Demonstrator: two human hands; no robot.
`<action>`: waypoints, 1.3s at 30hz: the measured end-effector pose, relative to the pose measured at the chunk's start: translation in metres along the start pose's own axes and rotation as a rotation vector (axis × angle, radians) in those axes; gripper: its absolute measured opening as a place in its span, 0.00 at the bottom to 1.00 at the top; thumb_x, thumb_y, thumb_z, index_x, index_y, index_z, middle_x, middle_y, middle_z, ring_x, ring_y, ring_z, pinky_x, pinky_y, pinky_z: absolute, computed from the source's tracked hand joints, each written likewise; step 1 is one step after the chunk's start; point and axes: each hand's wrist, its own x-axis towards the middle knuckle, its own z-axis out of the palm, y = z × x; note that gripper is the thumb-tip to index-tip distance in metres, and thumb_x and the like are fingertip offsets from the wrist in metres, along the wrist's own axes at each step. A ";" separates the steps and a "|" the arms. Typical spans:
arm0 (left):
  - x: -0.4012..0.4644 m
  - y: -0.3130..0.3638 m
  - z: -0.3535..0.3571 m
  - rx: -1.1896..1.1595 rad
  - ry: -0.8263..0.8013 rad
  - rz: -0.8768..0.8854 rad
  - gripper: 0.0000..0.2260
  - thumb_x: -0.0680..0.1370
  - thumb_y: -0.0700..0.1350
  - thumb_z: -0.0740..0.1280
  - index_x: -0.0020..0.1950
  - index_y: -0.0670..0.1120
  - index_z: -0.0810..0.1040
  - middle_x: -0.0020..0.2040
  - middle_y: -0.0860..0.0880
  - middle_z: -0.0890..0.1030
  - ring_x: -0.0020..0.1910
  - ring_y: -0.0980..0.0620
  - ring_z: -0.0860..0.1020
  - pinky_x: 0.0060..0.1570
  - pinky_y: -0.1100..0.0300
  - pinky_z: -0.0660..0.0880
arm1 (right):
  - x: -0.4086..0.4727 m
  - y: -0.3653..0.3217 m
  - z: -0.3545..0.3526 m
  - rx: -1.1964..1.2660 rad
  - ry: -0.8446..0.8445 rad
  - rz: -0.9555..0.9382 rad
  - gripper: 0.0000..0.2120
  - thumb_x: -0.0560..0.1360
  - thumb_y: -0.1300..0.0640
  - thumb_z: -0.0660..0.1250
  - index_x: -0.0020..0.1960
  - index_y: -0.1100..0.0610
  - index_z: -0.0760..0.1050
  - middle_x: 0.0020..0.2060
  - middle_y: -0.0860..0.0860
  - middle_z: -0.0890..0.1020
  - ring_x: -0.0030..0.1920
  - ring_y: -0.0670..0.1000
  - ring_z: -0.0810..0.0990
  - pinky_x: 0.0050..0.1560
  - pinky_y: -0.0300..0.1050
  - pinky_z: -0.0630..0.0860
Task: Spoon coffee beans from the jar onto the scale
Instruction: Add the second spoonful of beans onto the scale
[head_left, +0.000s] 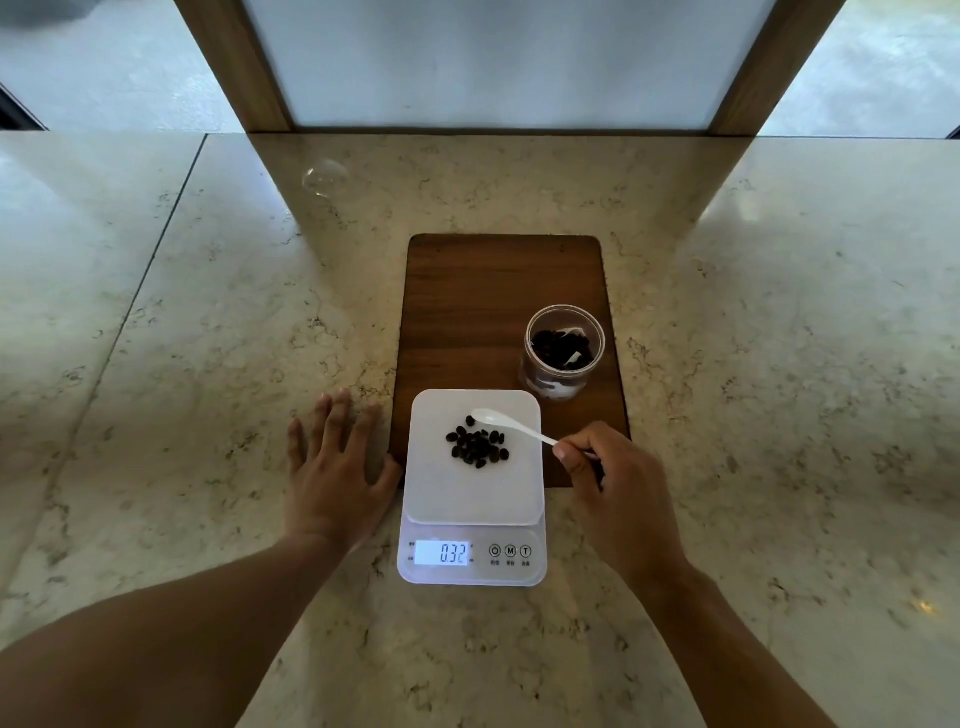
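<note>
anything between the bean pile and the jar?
Head view: the bowl of the white spoon lies between the bean pile and the jar; beyond it, bare scale platform and wooden board.

Beige veined marble desk (208, 322) with thin seams between slabs, frosted pale panel (498, 57) at the far edge, framed by slanting wooden posts (234, 62), grey floor (104, 67) beyond, soft daylight glare on the stone

A dark wooden board (498, 291) lies on the marble counter (208, 312), below a wood-framed frosted panel (498, 62).
</note>
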 end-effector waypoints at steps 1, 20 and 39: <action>0.000 0.000 0.000 0.001 -0.003 0.001 0.31 0.76 0.62 0.52 0.78 0.54 0.57 0.81 0.45 0.53 0.81 0.47 0.45 0.77 0.40 0.44 | 0.000 0.000 0.000 0.003 0.015 -0.004 0.08 0.78 0.58 0.67 0.40 0.55 0.75 0.32 0.43 0.76 0.33 0.44 0.74 0.29 0.34 0.66; -0.001 0.007 -0.010 -0.023 -0.032 0.004 0.33 0.75 0.63 0.49 0.79 0.52 0.56 0.82 0.45 0.51 0.80 0.47 0.42 0.77 0.42 0.39 | -0.054 0.045 0.018 0.103 0.391 0.566 0.06 0.75 0.55 0.71 0.49 0.55 0.85 0.39 0.49 0.83 0.38 0.46 0.78 0.40 0.44 0.77; 0.000 0.003 -0.005 -0.022 -0.028 -0.008 0.32 0.75 0.62 0.52 0.79 0.54 0.56 0.82 0.45 0.52 0.80 0.48 0.43 0.77 0.42 0.41 | -0.064 0.039 0.042 -0.212 0.299 0.379 0.04 0.72 0.56 0.75 0.45 0.54 0.80 0.39 0.50 0.81 0.42 0.53 0.71 0.43 0.51 0.72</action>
